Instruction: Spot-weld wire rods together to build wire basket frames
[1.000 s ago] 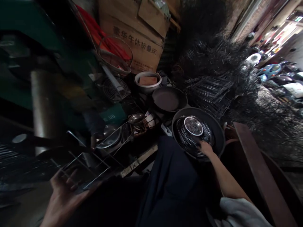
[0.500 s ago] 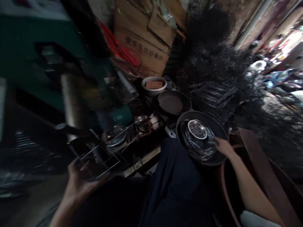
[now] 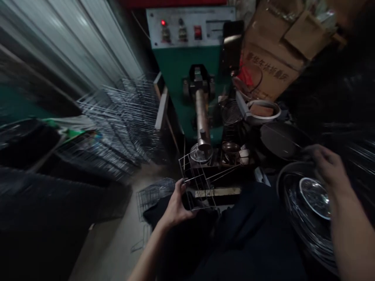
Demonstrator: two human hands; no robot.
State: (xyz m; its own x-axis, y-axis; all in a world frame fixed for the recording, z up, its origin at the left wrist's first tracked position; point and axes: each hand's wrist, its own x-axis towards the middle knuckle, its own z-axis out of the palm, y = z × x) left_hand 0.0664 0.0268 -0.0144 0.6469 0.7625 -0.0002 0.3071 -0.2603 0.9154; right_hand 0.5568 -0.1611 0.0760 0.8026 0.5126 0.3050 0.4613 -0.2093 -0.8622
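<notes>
My left hand [image 3: 177, 205] is closed on a small wire frame [image 3: 197, 181], thin metal rods joined in a box-like shape, held below the tip of a metal cylinder arm [image 3: 202, 117]. That arm juts from a green machine [image 3: 165, 74]. At the right, my right hand [image 3: 328, 164] hovers over a dark round pan [image 3: 281, 175], its fingers drawn together; what is in them is blurred. Inside the pan lie coiled wire rings [image 3: 301, 230] around a white-rimmed bowl [image 3: 315, 197], which my right forearm partly covers.
Stacked wire racks [image 3: 125, 117] stand left of the machine. More wire frames [image 3: 155, 193] lie on the floor. Behind the pan sit another dark pan [image 3: 281, 140], a pale bowl with a brick [image 3: 262, 110] and a cardboard box [image 3: 266, 70]. A red light [image 3: 163, 22] glows on the panel.
My view has swung left, bringing the machine to the middle. My right hand has lifted from the wire rings in the pan. My left hand still holds the wire frame, now beneath the cylinder arm.
</notes>
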